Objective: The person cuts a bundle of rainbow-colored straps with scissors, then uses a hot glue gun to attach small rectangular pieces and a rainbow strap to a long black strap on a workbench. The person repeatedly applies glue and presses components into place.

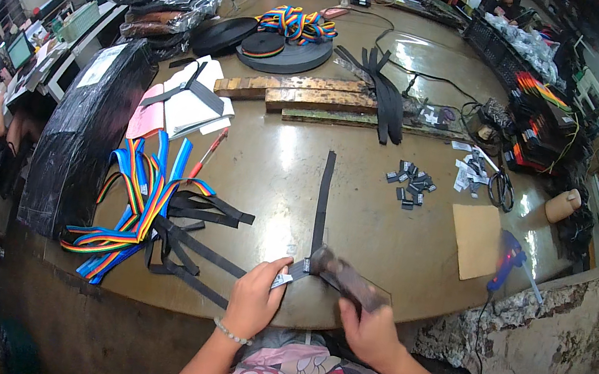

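Note:
Near the front edge of the table, my left hand (pixel 257 298) is closed, its fingertips pinching a dark strap with a small white label (pixel 282 280). A narrow black strap (pixel 324 199) runs straight away from there across the tabletop. A small dark tag (pixel 306 266) lies where the strap meets my fingers. My right hand (pixel 373 332) grips a dark brown bar-shaped tool (pixel 351 280), slightly blurred, whose far end rests at or just over the strap beside the tag. Left of my hands lies a bundle of rainbow-striped and blue straps (pixel 148 202) with black ends.
Small dark tags (pixel 410 183) lie in a loose pile at right. Beyond are scissors (pixel 501 189), a brown card (pixel 472 242) and a blue corded gun-shaped tool (pixel 509 259). Wooden bars (pixel 321 99) and webbing rolls (pixel 288 58) sit farther back; a black-wrapped package (pixel 80 137) stands left.

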`<action>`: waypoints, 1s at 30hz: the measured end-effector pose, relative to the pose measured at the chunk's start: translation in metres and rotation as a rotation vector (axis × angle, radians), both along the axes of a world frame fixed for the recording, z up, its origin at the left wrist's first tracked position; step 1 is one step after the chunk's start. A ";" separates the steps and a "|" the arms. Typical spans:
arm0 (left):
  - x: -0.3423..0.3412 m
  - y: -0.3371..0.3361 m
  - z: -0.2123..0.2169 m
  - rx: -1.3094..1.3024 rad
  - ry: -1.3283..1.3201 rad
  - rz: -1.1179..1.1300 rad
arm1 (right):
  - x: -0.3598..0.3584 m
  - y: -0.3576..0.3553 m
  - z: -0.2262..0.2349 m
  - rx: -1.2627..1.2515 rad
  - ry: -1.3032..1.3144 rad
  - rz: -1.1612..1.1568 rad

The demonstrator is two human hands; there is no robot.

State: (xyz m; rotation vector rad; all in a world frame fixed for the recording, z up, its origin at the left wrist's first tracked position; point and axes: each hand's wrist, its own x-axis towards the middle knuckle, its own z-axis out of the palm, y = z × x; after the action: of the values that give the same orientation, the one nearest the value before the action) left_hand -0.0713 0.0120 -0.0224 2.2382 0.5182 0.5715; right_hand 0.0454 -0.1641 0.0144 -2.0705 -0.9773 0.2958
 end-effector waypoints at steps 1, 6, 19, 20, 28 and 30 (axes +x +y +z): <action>-0.001 0.000 0.001 -0.006 0.032 -0.015 | -0.003 -0.001 0.003 0.119 -0.050 0.131; -0.003 0.003 0.007 0.054 0.144 -0.098 | 0.002 -0.001 0.001 -0.337 0.053 -0.008; 0.017 -0.011 0.044 -0.013 -0.007 -0.047 | 0.069 -0.019 -0.003 0.016 -0.138 -0.158; 0.018 -0.021 0.044 -0.153 -0.064 0.009 | 0.058 -0.007 -0.008 0.116 0.378 -0.037; 0.018 -0.047 0.037 0.162 -0.126 -0.020 | 0.042 0.030 -0.022 0.376 0.849 0.029; 0.013 -0.036 0.046 0.242 -0.083 0.086 | 0.050 0.023 -0.014 0.185 0.811 0.030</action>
State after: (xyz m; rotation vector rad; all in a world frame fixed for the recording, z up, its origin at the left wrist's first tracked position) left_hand -0.0578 -0.0241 0.0237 2.4155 0.5289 0.8048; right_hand 0.0958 -0.1407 0.0006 -1.5383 -0.5051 0.9330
